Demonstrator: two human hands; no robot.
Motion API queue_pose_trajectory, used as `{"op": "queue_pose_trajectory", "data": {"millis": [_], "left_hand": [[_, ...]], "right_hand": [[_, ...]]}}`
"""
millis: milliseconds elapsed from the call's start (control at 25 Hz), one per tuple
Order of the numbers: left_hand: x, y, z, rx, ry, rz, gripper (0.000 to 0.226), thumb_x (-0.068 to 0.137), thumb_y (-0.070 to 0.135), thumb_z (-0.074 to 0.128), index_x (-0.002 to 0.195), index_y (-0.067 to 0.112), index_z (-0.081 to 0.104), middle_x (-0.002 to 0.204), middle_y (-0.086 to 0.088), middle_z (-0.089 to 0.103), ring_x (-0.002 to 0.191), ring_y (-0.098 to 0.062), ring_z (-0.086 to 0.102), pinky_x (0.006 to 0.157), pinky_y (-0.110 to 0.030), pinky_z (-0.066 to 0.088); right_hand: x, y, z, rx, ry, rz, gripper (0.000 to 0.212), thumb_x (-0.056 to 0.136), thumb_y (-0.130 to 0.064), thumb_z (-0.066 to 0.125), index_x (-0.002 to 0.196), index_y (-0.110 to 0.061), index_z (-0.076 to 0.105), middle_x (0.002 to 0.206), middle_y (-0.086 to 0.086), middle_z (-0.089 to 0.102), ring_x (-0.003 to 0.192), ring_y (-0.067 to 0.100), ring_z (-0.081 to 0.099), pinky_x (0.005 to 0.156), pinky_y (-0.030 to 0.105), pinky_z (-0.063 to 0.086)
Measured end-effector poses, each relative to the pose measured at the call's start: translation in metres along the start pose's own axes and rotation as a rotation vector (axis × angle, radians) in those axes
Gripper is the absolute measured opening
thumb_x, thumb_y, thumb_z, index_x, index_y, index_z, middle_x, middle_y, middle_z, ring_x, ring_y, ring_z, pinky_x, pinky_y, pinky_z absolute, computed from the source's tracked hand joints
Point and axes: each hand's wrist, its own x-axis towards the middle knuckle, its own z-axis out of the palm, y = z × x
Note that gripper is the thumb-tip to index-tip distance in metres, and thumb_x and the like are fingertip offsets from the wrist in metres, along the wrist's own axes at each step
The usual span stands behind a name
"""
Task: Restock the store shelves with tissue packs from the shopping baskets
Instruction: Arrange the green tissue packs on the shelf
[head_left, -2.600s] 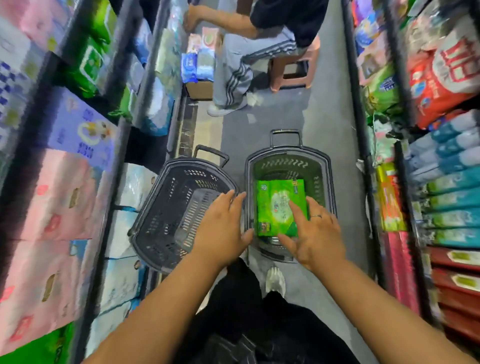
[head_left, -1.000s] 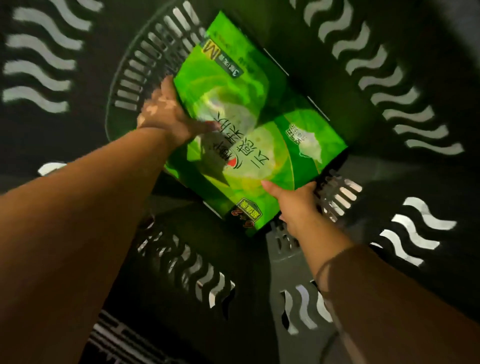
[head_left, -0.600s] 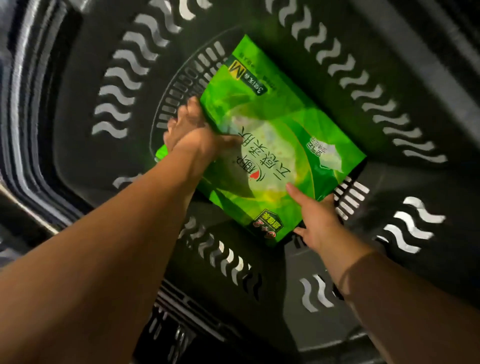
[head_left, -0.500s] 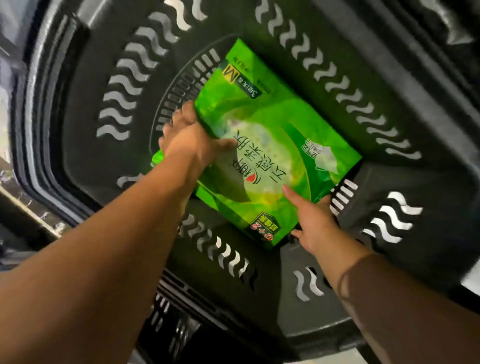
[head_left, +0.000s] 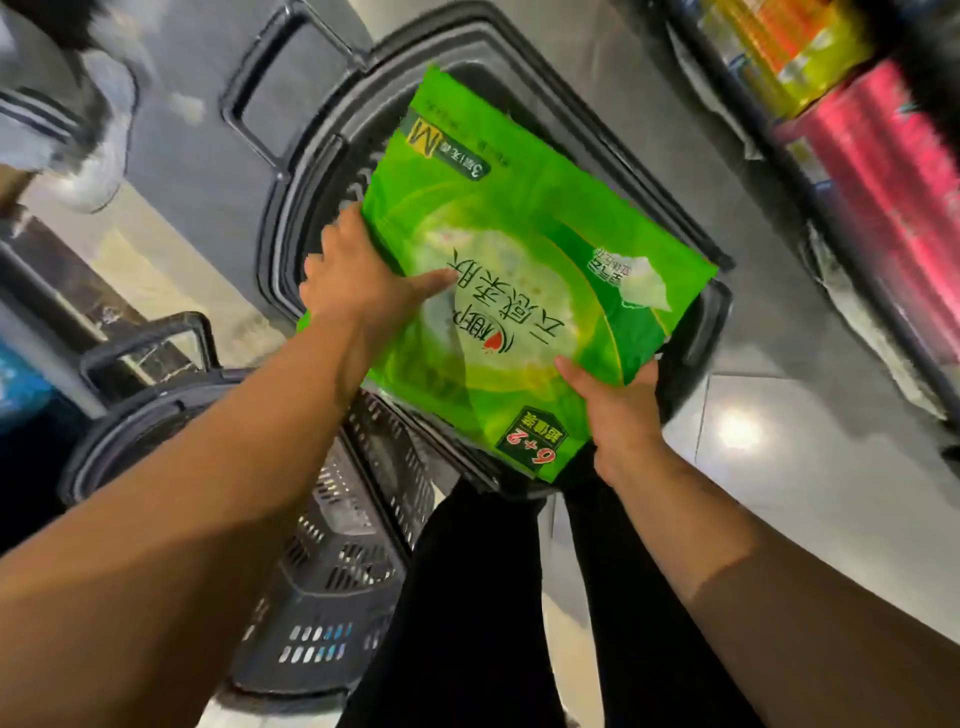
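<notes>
Item: green plastic tissue pack (head_left: 519, 291), print upside down, held tilted in the air over a dark grey slotted shopping basket (head_left: 283, 218), and hiding most of its interior. Left hand (head_left: 353, 280) clamps the pack's left edge and right hand (head_left: 618, 410) its lower right edge. Thumbs lie on the front; fingers are hidden behind. Second dark grey basket (head_left: 337, 582) just beside, lower left, partly behind the left forearm. Red and yellow shelf goods (head_left: 883, 171) at right, blurred and cut off by the frame. Bare grey floor (head_left: 779, 457) right of the basket.
</notes>
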Motion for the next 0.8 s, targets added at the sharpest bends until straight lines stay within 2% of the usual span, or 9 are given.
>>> {"op": "queue_pose_trajectory", "data": {"millis": [80, 120, 200, 320, 520, 600, 680, 800], "left_hand": [[-0.033, 0.0, -0.037, -0.064, 0.048, -0.009, 0.109, 0.05, 0.075, 0.076, 0.135, 0.018, 0.037, 0.135, -0.011, 0.047, 0.124, -0.041, 0.045, 0.101, -0.054, 0.039], [-0.05, -0.002, -0.052, -0.095, 0.062, -0.028, 0.108, 0.05, 0.075, 0.075, 0.134, 0.018, 0.038, 0.133, -0.013, 0.048, 0.123, -0.041, 0.046, 0.1, -0.054, 0.04], [-0.086, -0.01, -0.081, -0.162, 0.091, -0.058, 0.11, 0.048, 0.079, 0.071, 0.132, 0.016, 0.04, 0.13, -0.015, 0.05, 0.12, -0.041, 0.048, 0.098, -0.054, 0.041], [-0.149, -0.029, -0.12, -0.323, 0.156, -0.102, 0.116, 0.037, 0.088, 0.06, 0.127, 0.017, 0.042, 0.124, -0.012, 0.054, 0.116, -0.038, 0.052, 0.095, -0.052, 0.045], [-0.247, -0.054, -0.159, -0.582, 0.272, -0.207, 0.1, 0.042, 0.077, 0.07, 0.122, 0.022, 0.045, 0.121, -0.006, 0.058, 0.112, -0.031, 0.057, 0.095, -0.05, 0.047], [-0.287, -0.064, -0.167, -0.727, 0.351, -0.298, 0.098, 0.04, 0.076, 0.074, 0.121, 0.028, 0.046, 0.121, -0.003, 0.06, 0.109, -0.025, 0.06, 0.094, -0.048, 0.049], [-0.328, -0.071, -0.169, -0.815, 0.429, -0.361, 0.098, 0.04, 0.079, 0.076, 0.121, 0.03, 0.049, 0.12, 0.0, 0.061, 0.107, -0.022, 0.061, 0.093, -0.047, 0.051], [-0.382, -0.068, -0.166, -0.884, 0.562, -0.436, 0.091, 0.042, 0.084, 0.073, 0.117, 0.037, 0.053, 0.115, 0.0, 0.063, 0.102, -0.022, 0.063, 0.089, -0.048, 0.053]], "right_hand": [[-0.034, -0.021, -0.013, 0.0, -0.031, -0.118, 0.094, 0.058, -0.02, 0.091, 0.138, -0.02, 0.04, 0.125, 0.002, 0.063, 0.111, 0.02, 0.063, 0.098, 0.047, 0.05], [-0.048, -0.032, -0.019, -0.009, -0.064, -0.164, 0.09, 0.059, -0.019, 0.09, 0.135, -0.02, 0.043, 0.122, 0.002, 0.065, 0.108, 0.02, 0.065, 0.095, 0.047, 0.052], [-0.079, -0.056, -0.031, -0.055, -0.142, -0.253, 0.088, 0.054, -0.025, 0.091, 0.129, -0.021, 0.047, 0.118, 0.002, 0.067, 0.105, 0.021, 0.067, 0.091, 0.049, 0.054], [-0.129, -0.09, -0.047, -0.196, -0.223, -0.364, 0.075, 0.06, -0.019, 0.09, 0.12, -0.027, 0.047, 0.115, 0.0, 0.067, 0.102, 0.019, 0.067, 0.091, 0.049, 0.054], [-0.201, -0.13, -0.069, -0.386, -0.387, -0.516, 0.073, 0.063, -0.014, 0.088, 0.12, -0.032, 0.046, 0.118, -0.002, 0.065, 0.106, 0.017, 0.064, 0.096, 0.046, 0.052], [-0.225, -0.149, -0.071, -0.474, -0.488, -0.571, 0.077, 0.056, -0.022, 0.091, 0.119, -0.038, 0.049, 0.121, -0.002, 0.065, 0.109, 0.017, 0.064, 0.097, 0.047, 0.051], [-0.248, -0.169, -0.072, -0.586, -0.579, -0.651, 0.085, 0.045, -0.041, 0.094, 0.118, -0.047, 0.051, 0.123, -0.005, 0.065, 0.111, 0.016, 0.063, 0.097, 0.046, 0.051], [-0.279, -0.19, -0.068, -0.757, -0.71, -0.765, 0.111, 0.033, -0.066, 0.087, 0.133, -0.04, 0.043, 0.132, -0.004, 0.056, 0.12, 0.018, 0.055, 0.103, 0.045, 0.045]]}}
